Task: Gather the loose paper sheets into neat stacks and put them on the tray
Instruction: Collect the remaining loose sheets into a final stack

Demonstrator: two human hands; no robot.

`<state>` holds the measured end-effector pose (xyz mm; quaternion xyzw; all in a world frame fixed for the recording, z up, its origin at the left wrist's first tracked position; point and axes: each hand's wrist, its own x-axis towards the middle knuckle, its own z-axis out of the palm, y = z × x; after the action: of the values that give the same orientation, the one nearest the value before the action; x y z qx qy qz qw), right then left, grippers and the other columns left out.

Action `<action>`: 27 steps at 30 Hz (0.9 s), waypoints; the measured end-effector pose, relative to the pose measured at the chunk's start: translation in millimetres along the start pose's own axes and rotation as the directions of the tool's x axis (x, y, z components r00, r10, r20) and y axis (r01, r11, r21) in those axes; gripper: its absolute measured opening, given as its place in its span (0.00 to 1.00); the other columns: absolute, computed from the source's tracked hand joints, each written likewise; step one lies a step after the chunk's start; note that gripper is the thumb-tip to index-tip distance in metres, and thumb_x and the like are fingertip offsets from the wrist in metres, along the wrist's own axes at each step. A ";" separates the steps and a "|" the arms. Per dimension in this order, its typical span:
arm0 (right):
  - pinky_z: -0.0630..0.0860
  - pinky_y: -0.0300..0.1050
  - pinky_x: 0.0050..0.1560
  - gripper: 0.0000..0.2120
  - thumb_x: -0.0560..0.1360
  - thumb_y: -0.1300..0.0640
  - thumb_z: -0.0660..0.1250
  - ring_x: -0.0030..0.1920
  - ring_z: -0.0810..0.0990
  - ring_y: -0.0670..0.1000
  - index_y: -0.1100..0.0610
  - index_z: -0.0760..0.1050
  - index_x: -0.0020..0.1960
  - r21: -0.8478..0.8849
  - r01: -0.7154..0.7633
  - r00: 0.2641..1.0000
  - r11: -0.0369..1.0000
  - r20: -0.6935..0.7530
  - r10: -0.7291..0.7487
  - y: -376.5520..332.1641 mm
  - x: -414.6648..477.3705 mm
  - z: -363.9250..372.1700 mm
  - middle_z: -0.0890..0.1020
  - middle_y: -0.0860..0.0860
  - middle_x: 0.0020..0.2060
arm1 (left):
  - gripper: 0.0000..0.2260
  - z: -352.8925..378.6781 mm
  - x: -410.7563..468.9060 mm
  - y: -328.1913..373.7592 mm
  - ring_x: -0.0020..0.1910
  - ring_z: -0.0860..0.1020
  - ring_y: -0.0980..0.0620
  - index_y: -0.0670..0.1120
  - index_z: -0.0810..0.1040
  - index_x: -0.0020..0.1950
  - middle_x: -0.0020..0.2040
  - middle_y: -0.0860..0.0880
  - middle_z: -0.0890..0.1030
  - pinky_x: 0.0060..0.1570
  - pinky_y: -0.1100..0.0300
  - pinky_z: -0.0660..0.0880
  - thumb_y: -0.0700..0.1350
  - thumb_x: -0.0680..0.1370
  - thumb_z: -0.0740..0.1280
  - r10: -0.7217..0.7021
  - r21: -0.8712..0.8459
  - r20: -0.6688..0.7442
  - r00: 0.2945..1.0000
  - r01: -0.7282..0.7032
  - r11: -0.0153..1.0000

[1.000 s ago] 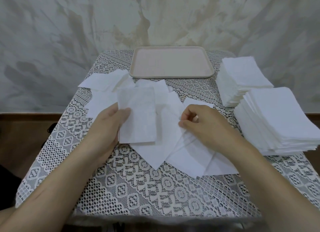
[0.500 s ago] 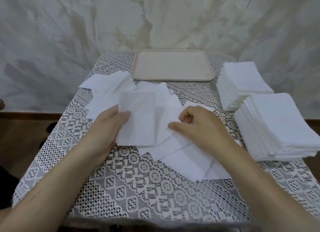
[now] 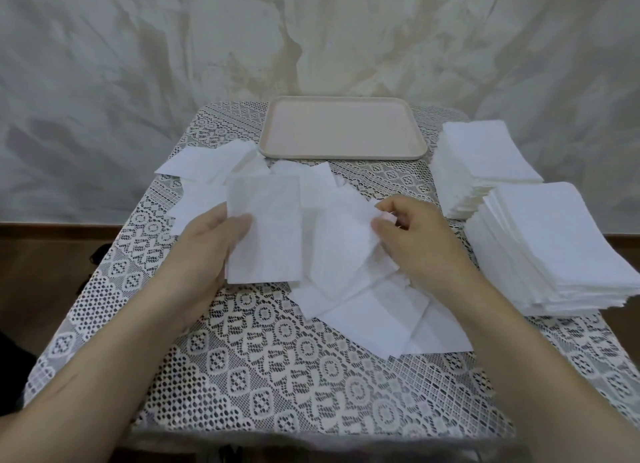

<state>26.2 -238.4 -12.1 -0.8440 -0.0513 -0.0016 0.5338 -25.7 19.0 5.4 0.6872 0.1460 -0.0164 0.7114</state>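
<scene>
Loose white paper sheets [image 3: 363,310] lie scattered over the middle of the lace-covered table. My left hand [image 3: 204,251] holds a small gathered stack of sheets [image 3: 266,230] by its left edge, thumb on top. My right hand [image 3: 412,237] pinches the upper right corner of another loose sheet [image 3: 339,248] and lifts it just right of that stack. More loose sheets [image 3: 211,165] lie at the back left. The beige tray [image 3: 343,154] sits bare at the far middle of the table.
Two tall neat stacks of white sheets stand on the right: one at the back [image 3: 485,161], a larger one nearer [image 3: 554,251]. The lace tablecloth [image 3: 277,376] shows in front of my hands. A marbled wall rises behind the table.
My right hand has lifted a loose sheet from the pile and brought it left toward the stack in my left hand. The left hand has stayed nearly still.
</scene>
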 end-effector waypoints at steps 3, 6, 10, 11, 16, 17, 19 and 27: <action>0.65 0.43 0.33 0.10 0.81 0.62 0.60 0.28 0.68 0.50 0.62 0.77 0.44 -0.007 -0.014 1.000 1.000 0.019 0.014 1.4 1.6 1.1 0.72 0.49 0.27 | 0.11 0.7 -0.3 0.1 0.56 0.87 0.50 0.49 0.82 0.63 0.57 0.50 0.88 0.59 0.47 0.79 0.42 0.87 0.61 0.000 0.007 0.002 1.000 0.000 1.000; 0.64 0.39 0.29 0.10 0.82 0.60 0.61 0.27 0.69 0.49 0.57 0.79 0.46 0.000 -0.026 0.999 1.000 0.048 0.026 -0.2 3.7 3.2 0.73 0.46 0.26 | 0.11 1.8 -0.2 0.6 0.54 0.87 0.52 0.50 0.83 0.61 0.55 0.51 0.89 0.57 0.49 0.79 0.41 0.87 0.61 0.006 0.015 0.002 1.000 -0.006 1.000; 0.74 0.42 0.27 0.08 0.77 0.53 0.74 0.30 0.77 0.46 0.51 0.78 0.54 0.101 -0.106 0.994 0.989 0.031 0.103 -9.1 2.7 8.1 0.78 0.47 0.31 | 0.11 0.9 0.5 0.6 0.52 0.87 0.53 0.50 0.83 0.59 0.54 0.52 0.89 0.54 0.50 0.79 0.41 0.87 0.60 0.007 0.019 -0.003 1.000 -0.007 1.000; 0.80 0.45 0.32 0.10 0.75 0.51 0.76 0.34 0.82 0.47 0.50 0.79 0.53 0.116 -0.127 0.991 0.985 0.057 0.122 -11.3 1.4 9.3 0.83 0.48 0.35 | 0.11 0.7 0.8 0.5 0.52 0.87 0.53 0.50 0.83 0.59 0.53 0.52 0.89 0.54 0.50 0.79 0.41 0.87 0.60 0.006 0.018 -0.004 1.000 -0.005 1.000; 0.81 0.50 0.46 0.06 0.74 0.51 0.75 0.43 0.85 0.50 0.49 0.79 0.47 -0.097 -0.072 0.990 0.993 0.116 0.083 -15.0 -12.5 14.2 0.86 0.48 0.42 | 0.11 -0.4 1.4 -0.4 0.50 0.88 0.54 0.50 0.83 0.58 0.52 0.52 0.89 0.51 0.54 0.80 0.40 0.87 0.60 0.010 0.008 -0.006 1.000 -0.010 1.000; 0.81 0.52 0.47 0.05 0.75 0.52 0.74 0.43 0.85 0.51 0.51 0.79 0.47 -0.104 -0.060 0.990 0.993 0.124 0.072 -15.2 -14.1 14.1 0.85 0.49 0.42 | 0.11 -0.8 1.1 -0.6 0.50 0.88 0.54 0.50 0.83 0.57 0.51 0.52 0.89 0.49 0.55 0.81 0.40 0.87 0.60 0.011 0.008 -0.004 1.000 -0.011 1.000; 0.81 0.55 0.46 0.05 0.76 0.54 0.73 0.41 0.84 0.55 0.56 0.80 0.47 -0.118 -0.049 0.991 0.992 0.121 0.063 -16.0 -15.2 9.4 0.85 0.51 0.39 | 0.11 -1.6 -0.1 -0.1 0.49 0.88 0.54 0.50 0.82 0.58 0.51 0.52 0.89 0.43 0.59 0.83 0.40 0.87 0.60 0.010 0.001 -0.004 1.000 -0.010 1.000; 0.60 0.48 0.36 0.19 0.84 0.57 0.62 0.31 0.65 0.50 0.54 0.62 0.35 -0.302 0.044 0.992 0.952 0.124 -0.007 -19.7 -11.5 -8.2 0.67 0.48 0.30 | 0.10 -7.6 -7.1 4.5 0.48 0.88 0.53 0.50 0.82 0.59 0.51 0.53 0.89 0.45 0.55 0.83 0.42 0.87 0.61 0.003 0.037 -0.027 1.000 -0.002 0.999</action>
<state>13.4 -238.3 8.6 -0.9139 -0.0938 0.0350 0.3934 -32.9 25.5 11.3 0.7006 0.1544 -0.0087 0.6966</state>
